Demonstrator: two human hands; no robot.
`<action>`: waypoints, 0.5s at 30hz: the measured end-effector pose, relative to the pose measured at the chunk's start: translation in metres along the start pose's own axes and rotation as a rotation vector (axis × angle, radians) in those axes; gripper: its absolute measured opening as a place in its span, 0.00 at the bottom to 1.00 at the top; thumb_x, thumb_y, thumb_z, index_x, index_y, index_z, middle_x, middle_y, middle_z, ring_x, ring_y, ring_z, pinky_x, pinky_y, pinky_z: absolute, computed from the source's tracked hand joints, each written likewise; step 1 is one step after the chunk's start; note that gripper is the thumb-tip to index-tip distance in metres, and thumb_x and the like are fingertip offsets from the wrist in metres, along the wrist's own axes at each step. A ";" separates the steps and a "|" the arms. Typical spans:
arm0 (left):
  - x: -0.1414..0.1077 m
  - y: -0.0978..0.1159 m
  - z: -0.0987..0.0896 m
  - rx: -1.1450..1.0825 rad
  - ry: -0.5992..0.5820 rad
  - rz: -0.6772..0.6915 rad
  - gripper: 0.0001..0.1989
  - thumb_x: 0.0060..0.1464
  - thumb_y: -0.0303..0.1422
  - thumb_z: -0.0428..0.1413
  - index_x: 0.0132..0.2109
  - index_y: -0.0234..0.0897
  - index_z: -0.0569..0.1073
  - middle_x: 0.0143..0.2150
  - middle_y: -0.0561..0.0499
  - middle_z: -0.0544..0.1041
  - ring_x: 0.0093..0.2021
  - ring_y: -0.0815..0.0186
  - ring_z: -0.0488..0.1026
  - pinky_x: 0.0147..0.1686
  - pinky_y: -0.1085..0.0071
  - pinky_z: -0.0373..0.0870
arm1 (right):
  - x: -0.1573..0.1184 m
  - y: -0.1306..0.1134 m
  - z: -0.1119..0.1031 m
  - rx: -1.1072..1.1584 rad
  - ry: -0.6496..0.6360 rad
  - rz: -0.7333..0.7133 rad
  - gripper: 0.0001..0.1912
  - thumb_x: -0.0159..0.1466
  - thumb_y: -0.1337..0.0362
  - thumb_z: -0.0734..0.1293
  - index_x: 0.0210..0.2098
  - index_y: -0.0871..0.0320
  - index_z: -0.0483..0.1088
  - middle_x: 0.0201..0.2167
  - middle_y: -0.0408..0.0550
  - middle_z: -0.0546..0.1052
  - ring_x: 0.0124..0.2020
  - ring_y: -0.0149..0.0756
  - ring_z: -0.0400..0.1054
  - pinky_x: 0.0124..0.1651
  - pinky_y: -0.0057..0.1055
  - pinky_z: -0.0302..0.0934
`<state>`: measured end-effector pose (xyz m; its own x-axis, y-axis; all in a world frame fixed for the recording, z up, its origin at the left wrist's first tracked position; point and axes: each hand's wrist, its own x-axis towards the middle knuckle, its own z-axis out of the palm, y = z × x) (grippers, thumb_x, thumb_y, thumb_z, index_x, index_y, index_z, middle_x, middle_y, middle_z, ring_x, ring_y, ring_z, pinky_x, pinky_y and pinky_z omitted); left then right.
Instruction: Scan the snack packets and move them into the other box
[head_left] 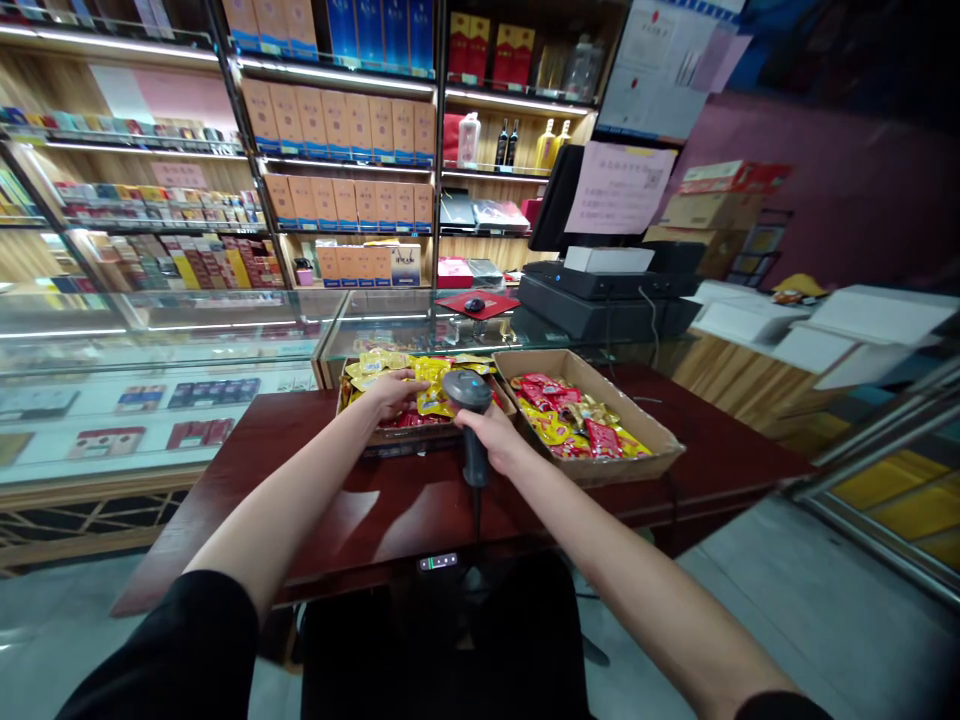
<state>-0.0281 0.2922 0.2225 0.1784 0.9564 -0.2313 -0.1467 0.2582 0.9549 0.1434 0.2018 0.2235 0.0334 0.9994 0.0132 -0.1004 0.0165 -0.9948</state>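
No txt legible; QR code [653, 179] on sheet [616, 192] on monitor [553, 205].

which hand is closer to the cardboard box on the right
Right hand, gripping the barcode scanner just left of the cardboard box; the left hand is farther off, at the yellow packets in the other box.

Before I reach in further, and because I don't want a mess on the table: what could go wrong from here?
Packets are heaped up to the rim of the left box, so some might slide out as the left hand works among them. The cord hanging from the scanner in the right hand could snag or tug.
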 end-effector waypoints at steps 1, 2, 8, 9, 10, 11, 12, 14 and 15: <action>0.000 -0.001 0.000 0.000 0.009 0.006 0.20 0.35 0.31 0.69 0.33 0.36 0.67 0.29 0.52 0.76 0.26 0.69 0.74 0.29 0.70 0.73 | -0.008 0.002 0.002 -0.008 0.013 -0.020 0.11 0.46 0.74 0.67 0.30 0.59 0.72 0.28 0.41 0.76 0.33 0.30 0.69 0.36 0.23 0.63; 0.001 -0.002 0.001 0.002 0.018 0.013 0.20 0.35 0.31 0.69 0.33 0.36 0.67 0.29 0.52 0.76 0.26 0.70 0.73 0.29 0.70 0.73 | -0.016 0.005 0.004 -0.009 0.004 -0.022 0.10 0.47 0.73 0.67 0.30 0.59 0.72 0.30 0.42 0.77 0.33 0.30 0.70 0.36 0.24 0.64; -0.001 -0.001 0.001 0.008 0.032 0.014 0.21 0.34 0.28 0.69 0.33 0.36 0.65 0.29 0.52 0.75 0.26 0.70 0.73 0.28 0.73 0.71 | -0.063 0.021 0.020 -0.043 -0.166 0.091 0.10 0.52 0.63 0.69 0.31 0.59 0.66 0.25 0.45 0.75 0.22 0.34 0.72 0.20 0.26 0.65; -0.001 -0.001 0.000 0.001 0.031 0.013 0.22 0.33 0.28 0.69 0.33 0.37 0.65 0.29 0.53 0.75 0.27 0.70 0.74 0.28 0.72 0.72 | -0.070 0.024 0.023 -0.069 -0.171 0.097 0.12 0.52 0.61 0.69 0.32 0.58 0.65 0.22 0.44 0.74 0.19 0.33 0.71 0.17 0.25 0.63; -0.001 -0.001 0.000 -0.007 0.031 0.015 0.23 0.33 0.28 0.70 0.33 0.37 0.65 0.29 0.53 0.75 0.27 0.69 0.74 0.29 0.72 0.72 | -0.076 0.026 0.025 -0.098 -0.173 0.107 0.13 0.52 0.60 0.69 0.32 0.58 0.64 0.19 0.43 0.73 0.17 0.33 0.70 0.16 0.24 0.61; -0.001 0.000 -0.001 -0.014 0.031 0.015 0.23 0.32 0.28 0.70 0.34 0.37 0.65 0.29 0.53 0.75 0.28 0.69 0.74 0.29 0.71 0.72 | -0.082 0.028 0.027 -0.128 -0.174 0.117 0.13 0.53 0.59 0.69 0.33 0.58 0.64 0.16 0.41 0.71 0.14 0.32 0.67 0.14 0.23 0.59; -0.001 0.000 -0.001 -0.019 0.028 0.012 0.24 0.32 0.29 0.70 0.34 0.37 0.65 0.29 0.54 0.75 0.28 0.69 0.74 0.30 0.70 0.73 | -0.086 0.030 0.029 -0.158 -0.172 0.127 0.13 0.54 0.57 0.68 0.33 0.59 0.64 0.14 0.40 0.70 0.12 0.30 0.65 0.13 0.23 0.57; -0.001 0.000 -0.002 -0.027 0.021 0.005 0.24 0.31 0.30 0.70 0.34 0.37 0.64 0.29 0.54 0.75 0.28 0.69 0.74 0.31 0.69 0.73 | -0.093 0.032 0.032 -0.203 -0.155 0.131 0.13 0.55 0.56 0.66 0.33 0.59 0.64 0.11 0.38 0.68 0.10 0.29 0.61 0.12 0.22 0.55; -0.001 0.000 -0.002 -0.030 0.020 0.002 0.24 0.31 0.30 0.70 0.34 0.37 0.64 0.29 0.54 0.75 0.27 0.69 0.74 0.32 0.68 0.73 | -0.095 0.032 0.033 -0.216 -0.142 0.126 0.13 0.56 0.55 0.66 0.33 0.59 0.64 0.11 0.38 0.68 0.09 0.28 0.61 0.12 0.22 0.55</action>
<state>-0.0303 0.2918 0.2227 0.1590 0.9592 -0.2336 -0.1757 0.2603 0.9494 0.1038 0.1081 0.1939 -0.1075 0.9877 -0.1132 0.1200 -0.1001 -0.9877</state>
